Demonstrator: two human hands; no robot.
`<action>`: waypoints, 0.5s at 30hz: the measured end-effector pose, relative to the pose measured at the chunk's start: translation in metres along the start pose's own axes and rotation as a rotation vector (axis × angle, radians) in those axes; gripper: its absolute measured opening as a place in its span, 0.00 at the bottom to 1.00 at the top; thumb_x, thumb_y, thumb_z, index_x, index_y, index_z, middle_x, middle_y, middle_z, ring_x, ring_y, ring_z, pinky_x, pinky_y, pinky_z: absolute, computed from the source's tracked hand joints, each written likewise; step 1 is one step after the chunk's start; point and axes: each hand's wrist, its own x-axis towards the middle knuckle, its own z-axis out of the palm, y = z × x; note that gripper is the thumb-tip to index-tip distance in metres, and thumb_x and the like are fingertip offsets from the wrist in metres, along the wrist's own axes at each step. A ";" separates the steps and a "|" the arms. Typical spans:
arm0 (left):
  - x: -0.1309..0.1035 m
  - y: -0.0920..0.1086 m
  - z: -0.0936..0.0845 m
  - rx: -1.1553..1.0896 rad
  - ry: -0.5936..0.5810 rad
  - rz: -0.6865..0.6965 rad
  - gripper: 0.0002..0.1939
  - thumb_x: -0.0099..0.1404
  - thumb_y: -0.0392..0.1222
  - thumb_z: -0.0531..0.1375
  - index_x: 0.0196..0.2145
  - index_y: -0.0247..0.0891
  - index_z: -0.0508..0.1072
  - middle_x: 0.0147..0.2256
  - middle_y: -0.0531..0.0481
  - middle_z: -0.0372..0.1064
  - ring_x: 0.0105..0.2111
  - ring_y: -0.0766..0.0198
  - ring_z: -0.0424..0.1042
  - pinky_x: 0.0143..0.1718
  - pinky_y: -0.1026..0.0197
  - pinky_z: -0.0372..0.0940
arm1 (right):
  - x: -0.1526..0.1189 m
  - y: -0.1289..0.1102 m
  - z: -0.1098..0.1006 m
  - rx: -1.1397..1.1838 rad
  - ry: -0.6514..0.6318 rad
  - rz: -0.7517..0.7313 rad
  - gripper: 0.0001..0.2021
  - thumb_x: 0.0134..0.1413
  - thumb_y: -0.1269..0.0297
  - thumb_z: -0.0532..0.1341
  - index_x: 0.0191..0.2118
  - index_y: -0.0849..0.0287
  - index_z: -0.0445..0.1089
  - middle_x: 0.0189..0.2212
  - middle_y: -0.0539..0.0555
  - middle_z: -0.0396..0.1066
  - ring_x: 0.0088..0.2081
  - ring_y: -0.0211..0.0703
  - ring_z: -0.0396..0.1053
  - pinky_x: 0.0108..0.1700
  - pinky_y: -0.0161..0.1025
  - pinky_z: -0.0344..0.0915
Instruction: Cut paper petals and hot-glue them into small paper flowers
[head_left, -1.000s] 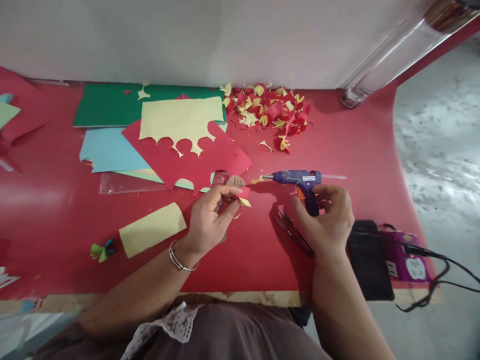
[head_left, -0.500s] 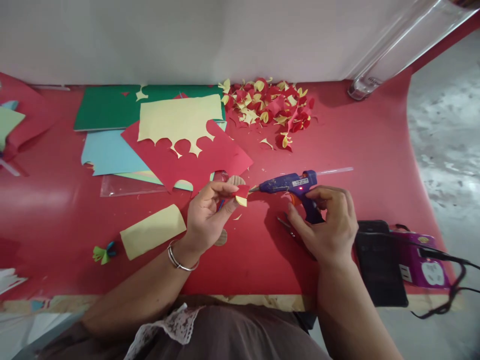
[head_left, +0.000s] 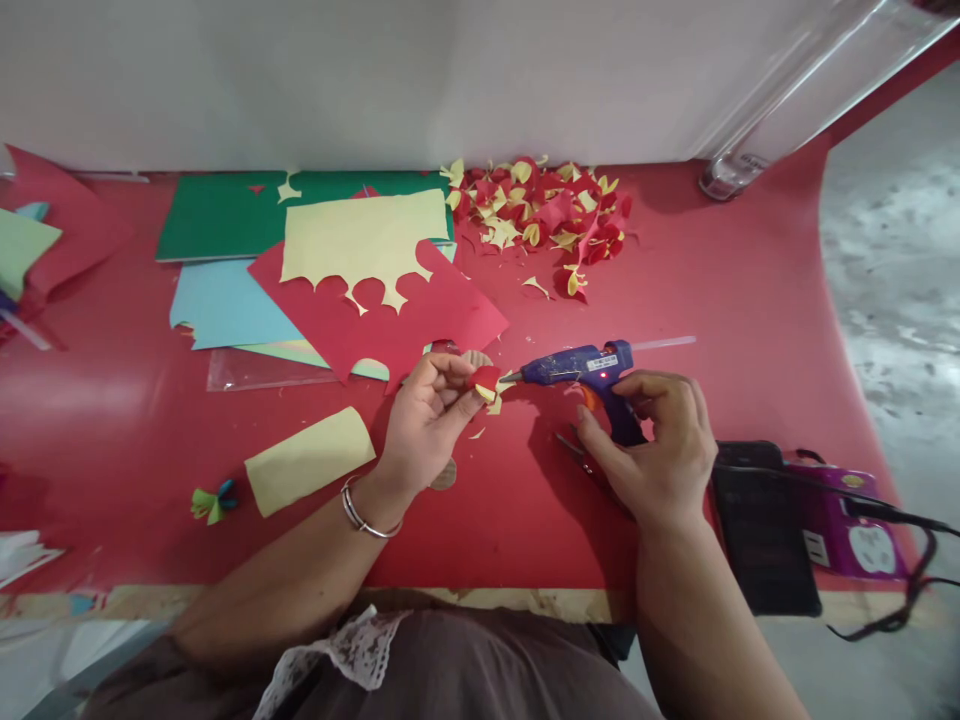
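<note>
My left hand [head_left: 429, 425] pinches a small red and yellow paper piece [head_left: 486, 380] between thumb and fingers. The metal tip of a blue glue gun [head_left: 574, 366] is at the right edge of that piece. My right hand [head_left: 660, 440] holds the glue gun by its handle, with a red light lit on the body and a clear glue stick [head_left: 667, 342] poking out of its back. Under the gun lies a dark pair of scissors [head_left: 581, 455], partly hidden by my right hand. A round corrugated disc [head_left: 445, 474] shows beside my left wrist.
Red and yellow cut pieces [head_left: 540, 210] are heaped at the back. Coloured sheets [head_left: 360, 240] lie to their left. At the right are a black phone [head_left: 765, 540], a purple power strip [head_left: 855, 525] with cables, and a clear container [head_left: 739, 165].
The red and yellow piece has tilted slightly in my left fingers, which shifted a little to the right. The view has moved slightly; the glue gun stays by the piece.
</note>
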 end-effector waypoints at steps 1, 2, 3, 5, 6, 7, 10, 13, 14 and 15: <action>0.000 0.000 -0.002 0.037 -0.003 -0.014 0.19 0.66 0.49 0.74 0.44 0.40 0.71 0.39 0.48 0.79 0.38 0.64 0.82 0.44 0.61 0.80 | 0.000 0.001 0.000 -0.002 0.002 0.005 0.13 0.58 0.57 0.71 0.43 0.53 0.68 0.39 0.54 0.76 0.39 0.48 0.73 0.39 0.46 0.69; -0.001 0.001 -0.003 0.070 -0.008 -0.028 0.18 0.66 0.48 0.74 0.44 0.39 0.72 0.38 0.48 0.79 0.39 0.64 0.82 0.45 0.61 0.79 | 0.000 0.001 0.000 -0.004 0.004 0.009 0.13 0.58 0.56 0.70 0.43 0.53 0.68 0.39 0.54 0.76 0.38 0.47 0.72 0.39 0.46 0.69; -0.001 0.001 -0.005 0.095 -0.011 -0.040 0.18 0.66 0.47 0.74 0.44 0.39 0.72 0.38 0.48 0.79 0.40 0.64 0.82 0.45 0.61 0.79 | 0.000 0.002 0.000 -0.006 0.005 0.013 0.13 0.58 0.56 0.70 0.43 0.53 0.68 0.39 0.54 0.76 0.38 0.47 0.72 0.39 0.45 0.69; -0.002 0.003 -0.007 0.100 -0.006 -0.041 0.17 0.66 0.47 0.74 0.44 0.39 0.72 0.38 0.49 0.78 0.39 0.64 0.81 0.44 0.62 0.78 | 0.001 0.002 0.000 -0.005 0.003 0.010 0.13 0.58 0.57 0.70 0.43 0.53 0.68 0.39 0.54 0.76 0.38 0.47 0.72 0.39 0.45 0.69; -0.002 0.005 -0.007 0.074 0.004 -0.027 0.17 0.66 0.47 0.74 0.44 0.39 0.72 0.39 0.48 0.77 0.39 0.64 0.80 0.43 0.62 0.79 | 0.001 0.003 0.000 -0.003 0.002 0.005 0.13 0.58 0.57 0.70 0.43 0.53 0.68 0.39 0.54 0.76 0.38 0.47 0.72 0.39 0.45 0.69; -0.001 0.006 -0.007 0.034 0.019 -0.009 0.18 0.66 0.48 0.74 0.44 0.40 0.71 0.40 0.48 0.77 0.39 0.65 0.80 0.42 0.62 0.79 | 0.001 0.003 0.000 -0.002 0.002 0.000 0.13 0.58 0.57 0.70 0.43 0.53 0.69 0.39 0.54 0.76 0.38 0.47 0.72 0.38 0.45 0.69; 0.001 0.007 -0.004 -0.085 0.024 -0.007 0.21 0.66 0.50 0.74 0.47 0.43 0.69 0.44 0.48 0.75 0.42 0.63 0.80 0.41 0.61 0.81 | 0.001 0.003 0.001 -0.002 -0.005 0.000 0.13 0.57 0.57 0.71 0.43 0.53 0.69 0.39 0.54 0.76 0.37 0.47 0.73 0.38 0.45 0.69; 0.003 0.004 0.002 -0.140 -0.016 -0.041 0.22 0.66 0.49 0.74 0.48 0.44 0.68 0.46 0.49 0.74 0.43 0.63 0.80 0.43 0.59 0.82 | 0.000 0.003 0.002 -0.005 -0.013 0.017 0.14 0.57 0.56 0.71 0.43 0.53 0.70 0.39 0.54 0.77 0.36 0.46 0.72 0.38 0.45 0.69; 0.004 0.002 0.003 -0.155 -0.027 -0.038 0.22 0.66 0.49 0.74 0.47 0.44 0.68 0.45 0.50 0.74 0.42 0.64 0.80 0.44 0.58 0.82 | 0.000 0.003 0.002 -0.003 -0.015 0.022 0.14 0.57 0.56 0.71 0.43 0.53 0.70 0.39 0.54 0.76 0.36 0.46 0.72 0.38 0.45 0.70; 0.004 0.000 0.004 -0.169 -0.035 -0.027 0.22 0.66 0.48 0.74 0.47 0.43 0.68 0.44 0.51 0.74 0.41 0.65 0.81 0.45 0.58 0.82 | 0.000 0.003 0.002 0.001 -0.013 0.024 0.14 0.57 0.56 0.71 0.43 0.53 0.70 0.39 0.54 0.76 0.35 0.46 0.72 0.38 0.45 0.70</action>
